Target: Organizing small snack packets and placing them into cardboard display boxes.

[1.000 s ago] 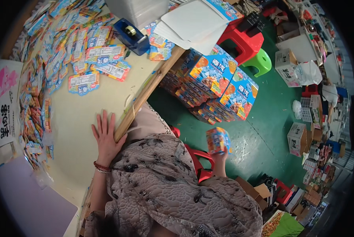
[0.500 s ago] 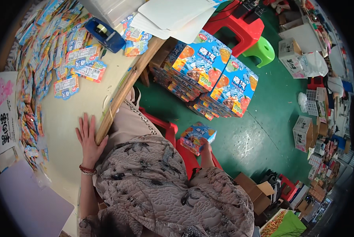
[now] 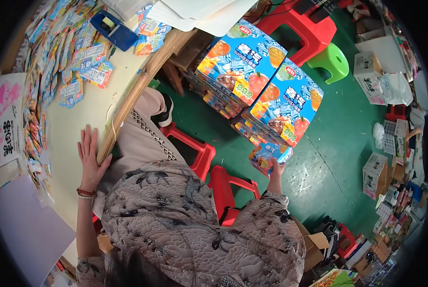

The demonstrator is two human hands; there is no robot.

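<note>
My right hand (image 3: 276,171) grips a small blue printed box (image 3: 266,157) by its right end, low over the floor. That box is beside the near face of the right-hand stack of matching boxes (image 3: 286,101); whether they touch I cannot tell. A second stack of blue boxes (image 3: 241,62) rises just to its left. My left hand (image 3: 92,154) lies flat on the pale tabletop (image 3: 63,143), fingers spread, thumb at the wooden edge. A red and dark bracelet (image 3: 86,193) circles that wrist.
Colourful flat packets (image 3: 56,57) cover the table's far left, near a blue tape dispenser (image 3: 113,29). Red stools (image 3: 223,191) stand close by my legs, with a green stool (image 3: 332,63) farther off. Cartons (image 3: 375,175) line the right side, and an open carton (image 3: 314,246) sits behind my right arm.
My right hand has carried the box forward and to the right, up to the stacks. My body leans that way too. My left hand stays flat on the table.
</note>
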